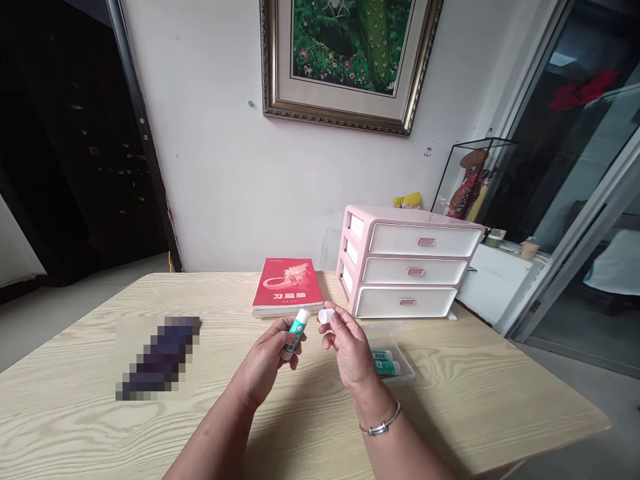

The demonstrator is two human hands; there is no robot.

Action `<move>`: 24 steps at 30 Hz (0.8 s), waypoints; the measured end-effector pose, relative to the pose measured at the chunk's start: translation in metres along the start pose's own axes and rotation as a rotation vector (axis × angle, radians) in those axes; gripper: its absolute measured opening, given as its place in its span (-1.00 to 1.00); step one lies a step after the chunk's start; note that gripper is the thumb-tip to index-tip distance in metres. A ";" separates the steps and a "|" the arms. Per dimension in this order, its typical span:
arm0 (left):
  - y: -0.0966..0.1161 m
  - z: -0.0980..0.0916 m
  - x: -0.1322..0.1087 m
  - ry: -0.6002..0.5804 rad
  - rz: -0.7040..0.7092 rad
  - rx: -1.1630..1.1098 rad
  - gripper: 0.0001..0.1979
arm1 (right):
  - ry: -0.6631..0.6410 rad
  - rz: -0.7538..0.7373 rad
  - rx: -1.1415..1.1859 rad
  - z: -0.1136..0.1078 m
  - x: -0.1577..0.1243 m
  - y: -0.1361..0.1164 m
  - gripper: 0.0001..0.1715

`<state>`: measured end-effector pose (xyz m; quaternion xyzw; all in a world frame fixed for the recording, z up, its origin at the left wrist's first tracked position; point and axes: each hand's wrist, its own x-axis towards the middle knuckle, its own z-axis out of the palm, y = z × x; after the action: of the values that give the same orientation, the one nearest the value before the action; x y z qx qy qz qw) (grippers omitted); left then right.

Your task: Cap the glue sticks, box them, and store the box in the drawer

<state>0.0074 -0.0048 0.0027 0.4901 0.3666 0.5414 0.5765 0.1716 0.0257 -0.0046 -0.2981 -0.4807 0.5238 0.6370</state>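
Glue stick point(296, 331) pinched upright in the left hand point(267, 363), fingers closed round its lower half, above the wooden table point(475, 393); white cap point(326, 315) gripped at the right hand's point(350, 350) fingertips, just beside the stick's top.

Green, white and pink on pale wood

The glue stick point(296, 331) in my left hand point(267, 363) is white with a green label; the cap point(326, 315) in my right hand point(350, 350) is plain white. At the table's point(500, 400) far edge lie a red book point(287, 287) with a pale pink figure and a pink drawer unit point(406, 261) with white fronts. The table is light streaked wood grain.
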 end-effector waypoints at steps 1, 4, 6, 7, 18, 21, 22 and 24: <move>0.002 0.003 -0.003 0.002 -0.003 -0.034 -0.74 | -0.012 0.014 0.039 0.000 -0.001 -0.004 -0.51; 0.005 0.006 -0.006 -0.018 -0.015 0.004 -0.76 | -0.029 0.020 0.069 0.000 -0.002 -0.011 -0.53; 0.007 0.005 -0.006 -0.059 -0.015 0.051 -0.74 | -0.043 -0.004 0.039 -0.002 -0.003 -0.014 -0.54; 0.007 0.005 -0.006 -0.085 -0.012 0.066 -0.73 | -0.055 -0.023 0.012 -0.004 -0.003 -0.016 -0.54; 0.011 0.002 -0.012 -0.225 -0.020 0.104 -0.72 | -0.216 -0.180 -0.360 -0.014 -0.008 -0.031 -0.55; 0.012 0.000 -0.013 -0.251 -0.034 0.124 -0.72 | -0.256 -0.217 -0.442 -0.014 -0.012 -0.035 -0.56; 0.012 -0.001 -0.013 -0.257 -0.036 0.130 -0.72 | -0.272 -0.234 -0.479 -0.014 -0.013 -0.036 -0.57; 0.013 -0.001 -0.014 -0.267 -0.044 0.139 -0.72 | -0.304 -0.276 -0.552 -0.014 -0.014 -0.040 -0.60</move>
<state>0.0008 -0.0188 0.0139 0.5886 0.3338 0.4319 0.5963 0.1996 0.0030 0.0210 -0.3101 -0.7293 0.3214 0.5183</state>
